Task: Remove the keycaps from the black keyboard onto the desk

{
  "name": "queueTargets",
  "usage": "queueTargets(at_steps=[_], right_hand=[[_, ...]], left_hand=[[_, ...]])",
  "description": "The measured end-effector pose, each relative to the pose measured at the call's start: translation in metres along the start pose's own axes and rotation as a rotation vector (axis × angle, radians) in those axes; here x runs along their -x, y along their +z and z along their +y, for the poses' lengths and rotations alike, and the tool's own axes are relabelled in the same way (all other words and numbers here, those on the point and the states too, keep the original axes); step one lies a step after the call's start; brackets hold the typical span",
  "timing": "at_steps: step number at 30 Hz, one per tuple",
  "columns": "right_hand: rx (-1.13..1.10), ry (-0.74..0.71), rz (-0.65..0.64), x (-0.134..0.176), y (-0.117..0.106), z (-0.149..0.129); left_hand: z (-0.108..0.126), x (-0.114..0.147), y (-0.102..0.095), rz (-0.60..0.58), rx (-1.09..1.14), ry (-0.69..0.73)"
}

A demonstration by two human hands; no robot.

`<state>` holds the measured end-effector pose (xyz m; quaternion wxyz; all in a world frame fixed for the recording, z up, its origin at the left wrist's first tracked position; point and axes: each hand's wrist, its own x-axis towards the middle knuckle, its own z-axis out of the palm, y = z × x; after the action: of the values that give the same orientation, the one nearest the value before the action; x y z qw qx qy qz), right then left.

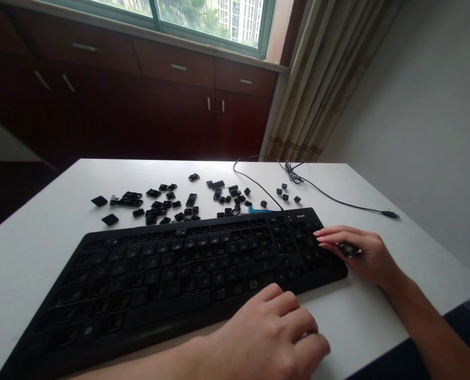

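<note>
A black keyboard (pixel 215 309) lies at a slant on the white table, with keycaps gone from several of its slots. My right hand (pixel 372 253) is over the number pad at the keyboard's right end, thumb and index fingertip pressed together on the keys there. A dark piece that looks like an upturned keycap (pixel 349 249) shows under its curled fingers. My left hand (pixel 278 332) rests closer to me, by the keyboard's front edge, fingers curled inward; whatever they may hold is hidden. Loose black keycaps (pixel 191 199) are scattered behind the keyboard.
A blue brush (pixel 256 210) lies just behind the keyboard. The black cable (pixel 330 198) loops across the table's back right to its plug (pixel 389 214). Beyond the table (pixel 401 264) stand dark red cabinets (pixel 171 111), a window and a curtain (pixel 314 79).
</note>
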<state>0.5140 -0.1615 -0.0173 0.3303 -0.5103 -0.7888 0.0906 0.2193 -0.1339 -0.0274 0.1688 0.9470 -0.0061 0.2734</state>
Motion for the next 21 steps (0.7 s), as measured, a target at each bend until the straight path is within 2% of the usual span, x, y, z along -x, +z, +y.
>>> queueTargets(at_steps=[6,9,12,13,16,21], right_hand=[[0.008,0.002,0.005,0.0,-0.002,-0.004],[-0.105,0.053,0.186,-0.007,-0.005,-0.01],[-0.486,0.132,0.451,-0.026,-0.005,-0.026],[-0.65,0.161,0.494,-0.034,-0.004,-0.033],[-0.98,0.282,0.41,-0.058,0.005,-0.047],[-1.036,0.386,0.265,-0.07,0.027,-0.045]], left_hand=[[-0.001,0.002,0.001,-0.023,-0.01,0.005],[-0.001,0.002,0.001,-0.019,-0.007,0.009],[0.0,0.001,0.001,-0.007,0.002,0.005],[0.0,0.001,0.001,-0.006,0.002,0.002],[-0.001,0.001,0.0,-0.01,0.002,0.001],[-0.002,0.002,0.001,-0.034,0.004,0.014]])
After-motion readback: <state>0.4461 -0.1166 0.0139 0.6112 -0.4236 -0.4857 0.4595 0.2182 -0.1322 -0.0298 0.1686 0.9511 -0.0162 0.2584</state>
